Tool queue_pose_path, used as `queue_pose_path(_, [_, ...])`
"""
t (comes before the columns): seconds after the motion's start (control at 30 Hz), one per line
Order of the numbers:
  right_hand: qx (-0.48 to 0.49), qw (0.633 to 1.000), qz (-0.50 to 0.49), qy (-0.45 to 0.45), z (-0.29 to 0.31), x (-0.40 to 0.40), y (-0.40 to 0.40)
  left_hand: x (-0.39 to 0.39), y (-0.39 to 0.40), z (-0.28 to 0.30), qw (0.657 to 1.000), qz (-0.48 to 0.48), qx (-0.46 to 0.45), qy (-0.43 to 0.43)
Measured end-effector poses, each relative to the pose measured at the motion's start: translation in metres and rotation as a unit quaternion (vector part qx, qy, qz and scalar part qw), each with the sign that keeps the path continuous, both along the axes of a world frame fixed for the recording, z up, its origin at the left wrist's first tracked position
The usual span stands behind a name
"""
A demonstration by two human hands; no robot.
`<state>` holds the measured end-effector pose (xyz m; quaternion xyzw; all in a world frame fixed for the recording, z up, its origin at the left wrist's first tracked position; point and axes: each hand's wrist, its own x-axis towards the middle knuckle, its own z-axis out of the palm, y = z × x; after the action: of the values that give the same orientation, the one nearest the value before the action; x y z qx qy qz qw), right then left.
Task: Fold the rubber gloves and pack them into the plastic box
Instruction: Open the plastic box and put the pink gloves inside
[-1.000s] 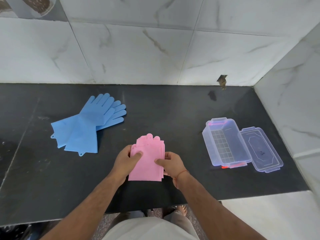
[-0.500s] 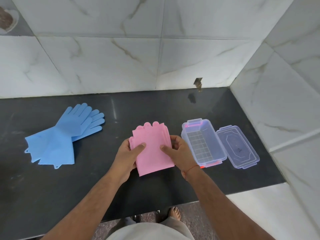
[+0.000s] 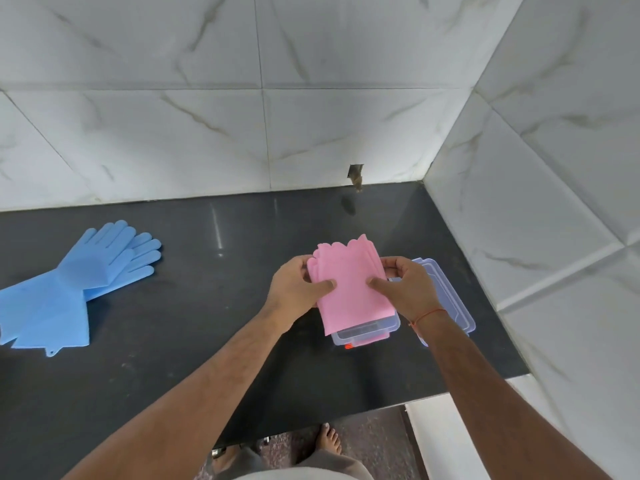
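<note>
The folded pink rubber gloves (image 3: 349,282) hang over the clear plastic box (image 3: 367,332), covering most of it; only the box's near end shows. My left hand (image 3: 298,289) grips the left edge of the pink gloves and my right hand (image 3: 405,285) grips the right edge, thumbs on top. The box's clear lid (image 3: 450,306) lies flat just right of the box, partly behind my right hand. A pair of blue rubber gloves (image 3: 72,285) lies unfolded on the black counter at the far left.
The black stone counter (image 3: 214,306) ends at a front edge near my body. White marble-tiled walls close the back and the right side, forming a corner behind the box. A small hole (image 3: 356,173) sits in the back wall.
Both hands have carried the folded pink gloves to the right, from the middle of the counter to above the plastic box. The blue gloves have stayed put.
</note>
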<state>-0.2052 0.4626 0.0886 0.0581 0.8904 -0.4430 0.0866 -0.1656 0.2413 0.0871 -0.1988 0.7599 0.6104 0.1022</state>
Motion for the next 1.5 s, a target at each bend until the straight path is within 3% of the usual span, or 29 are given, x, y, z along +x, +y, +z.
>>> queue_pose_path(0.1, [0.041,0.999,0.013,0.007,-0.009,-0.004,0.013,-0.009,0.013,-0.002,0.989,-0.050,-0.141,0.018])
queue_pose_path(0.27, [0.101,0.994,0.050,0.003,-0.020,-0.008,0.020,-0.013,0.026,-0.004,0.969,-0.084,-0.234,0.012])
queue_pose_path(0.47, [0.199,0.974,0.108,0.008,-0.024,-0.012,0.015,-0.014,0.035,-0.002,0.955,-0.101,-0.278,-0.004])
queue_pose_path(0.8, [0.372,0.909,0.168,0.085,-0.031,-0.007,0.000,-0.015,0.037,-0.015,0.920,-0.116,-0.374,0.009])
queue_pose_path(1.0, [0.445,0.869,0.185,0.113,-0.043,-0.004,-0.002,-0.018,0.039,-0.033,0.925,-0.084,-0.370,0.004])
queue_pose_path(1.27, [0.420,0.875,0.189,0.149,-0.048,0.004,0.000,-0.026,0.045,-0.049,0.904,-0.107,-0.413,-0.020])
queue_pose_path(1.4, [0.294,0.904,0.247,0.187,-0.042,0.002,0.001,-0.022,0.048,-0.044,0.839,-0.191,-0.497,0.111])
queue_pose_path(1.5, [0.239,0.908,0.330,0.094,-0.033,-0.004,0.000,-0.019,0.053,-0.033,0.789,-0.307,-0.518,0.120])
